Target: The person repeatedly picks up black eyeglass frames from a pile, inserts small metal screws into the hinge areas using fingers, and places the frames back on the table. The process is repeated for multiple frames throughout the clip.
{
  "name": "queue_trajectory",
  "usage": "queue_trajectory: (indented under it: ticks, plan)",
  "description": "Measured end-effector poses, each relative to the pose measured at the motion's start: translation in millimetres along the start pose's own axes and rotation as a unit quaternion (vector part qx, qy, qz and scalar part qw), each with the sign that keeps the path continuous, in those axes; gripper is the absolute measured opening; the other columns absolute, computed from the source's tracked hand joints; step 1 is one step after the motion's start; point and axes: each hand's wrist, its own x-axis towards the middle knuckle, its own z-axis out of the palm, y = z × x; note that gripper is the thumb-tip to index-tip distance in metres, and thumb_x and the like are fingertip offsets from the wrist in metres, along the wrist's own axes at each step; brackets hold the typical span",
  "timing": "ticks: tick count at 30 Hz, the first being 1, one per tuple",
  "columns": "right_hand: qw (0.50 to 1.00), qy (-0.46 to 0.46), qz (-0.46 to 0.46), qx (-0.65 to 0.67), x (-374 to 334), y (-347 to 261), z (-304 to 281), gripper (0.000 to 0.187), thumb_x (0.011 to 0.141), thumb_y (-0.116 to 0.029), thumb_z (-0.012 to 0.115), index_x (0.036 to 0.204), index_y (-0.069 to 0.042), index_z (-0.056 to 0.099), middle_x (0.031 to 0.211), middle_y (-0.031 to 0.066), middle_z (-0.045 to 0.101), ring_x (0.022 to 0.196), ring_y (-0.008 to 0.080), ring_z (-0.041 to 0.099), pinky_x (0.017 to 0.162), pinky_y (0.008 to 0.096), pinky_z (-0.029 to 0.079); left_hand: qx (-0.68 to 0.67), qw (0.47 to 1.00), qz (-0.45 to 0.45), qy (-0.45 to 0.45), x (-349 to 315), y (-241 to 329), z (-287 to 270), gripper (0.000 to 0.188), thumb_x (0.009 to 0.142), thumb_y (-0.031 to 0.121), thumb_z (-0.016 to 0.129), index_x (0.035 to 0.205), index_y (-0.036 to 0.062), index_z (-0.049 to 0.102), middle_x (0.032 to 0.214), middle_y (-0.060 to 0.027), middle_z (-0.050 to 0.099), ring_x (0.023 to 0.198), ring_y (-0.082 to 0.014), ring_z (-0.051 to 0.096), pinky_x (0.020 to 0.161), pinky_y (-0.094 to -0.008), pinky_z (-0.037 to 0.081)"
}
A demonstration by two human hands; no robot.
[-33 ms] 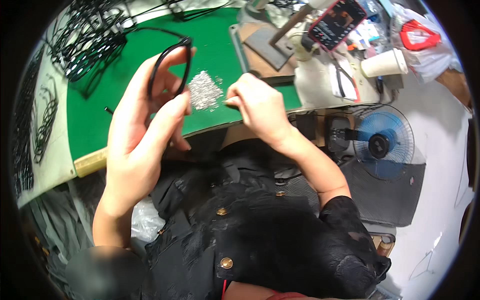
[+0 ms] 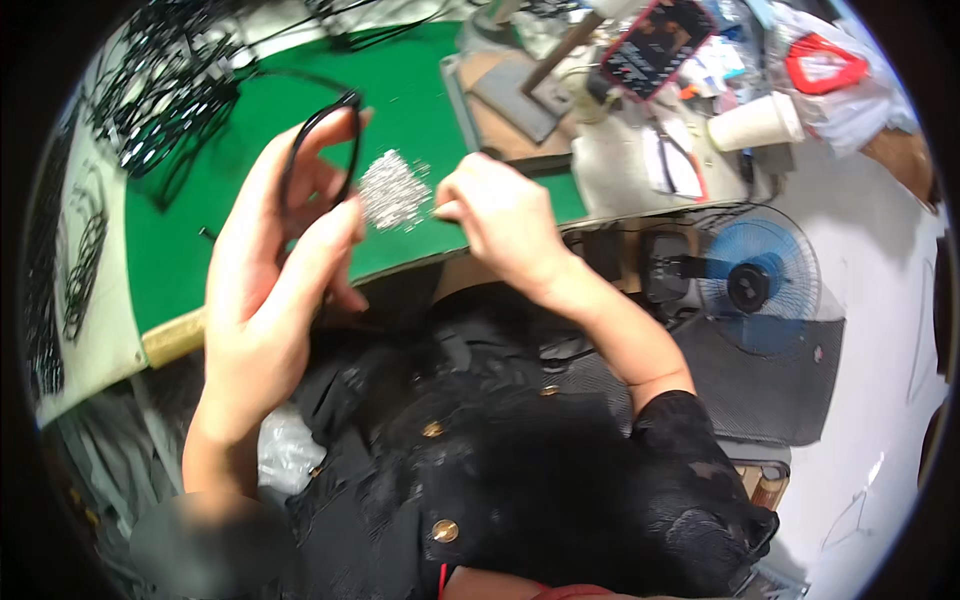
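Observation:
My left hand (image 2: 250, 310) is closed on a black glasses frame (image 2: 350, 99), held above the green mat (image 2: 285, 95). One rim stands up between my thumb and fingers, and a temple stretches off to the left. Beside it, a heap of tiny silvery metal pieces (image 2: 394, 192) lies on the mat. Just right of the heap, my right hand (image 2: 505, 220) has its fingers pinched together. Whatever is between those fingertips, if anything, is too small to make out.
A tangle of black glasses frames (image 2: 165, 110) fills the back left. A wooden block with a metal plate (image 2: 518, 98), a phone (image 2: 660, 48) and a white cup (image 2: 757, 124) stand at the back right. A blue fan (image 2: 755, 285) is below the table's right side.
The whole view has shifted slightly, so the table things appear a little further left. Both hands keep much the same pose, with the glasses frame still in my left.

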Motion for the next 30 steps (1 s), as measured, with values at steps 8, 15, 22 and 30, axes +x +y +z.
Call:
queue_trajectory:
  ticks: [8,15,22,30]
  plan:
    - [0.996,-0.029,-0.014,-0.086,-4,5,-8,0.015,0.076,-0.016,0.066,0.080,-0.008,0.054,0.079,0.0047,0.050,0.076,0.0200,0.056,0.057,0.0303,0.051,-0.026,1.000,0.012,0.009,3,-2,1,0.048,0.095,0.005,0.048,0.140,-0.0029,0.034,0.097,-0.0065,0.050,0.066,-0.0052,0.047,0.053,-0.0166,0.043]
    - [0.964,0.032,0.057,0.257,11,15,-29,0.007,0.084,-0.005,0.059,0.085,-0.001,0.053,0.075,0.0107,0.055,0.070,0.0210,0.057,0.061,0.0295,0.045,-0.087,0.996,-0.032,-0.018,1,26,22,0.051,0.092,0.006,0.044,0.140,-0.0048,0.029,0.098,-0.0094,0.050,0.054,-0.0074,0.048,0.044,-0.0181,0.047]
    - [0.880,0.089,-0.057,0.463,28,-6,-76,0.015,0.092,-0.013,0.052,0.083,-0.002,0.050,0.083,0.0057,0.048,0.074,0.0128,0.047,0.070,0.0243,0.041,-0.280,0.913,-0.188,-0.230,2,38,42,0.050,0.091,0.009,0.048,0.136,-0.0010,0.030,0.084,-0.0097,0.048,0.053,-0.0111,0.047,0.042,-0.0232,0.048]
    - [0.873,0.118,-0.017,0.473,18,-5,-69,0.026,0.094,-0.026,0.057,0.087,-0.002,0.048,0.081,0.0064,0.048,0.071,0.0137,0.046,0.066,0.0254,0.041,-0.285,0.905,-0.192,-0.251,0,20,48,0.047,0.094,0.006,0.045,0.137,-0.0005,0.027,0.089,-0.0094,0.050,0.060,-0.0096,0.049,0.049,-0.0219,0.049]
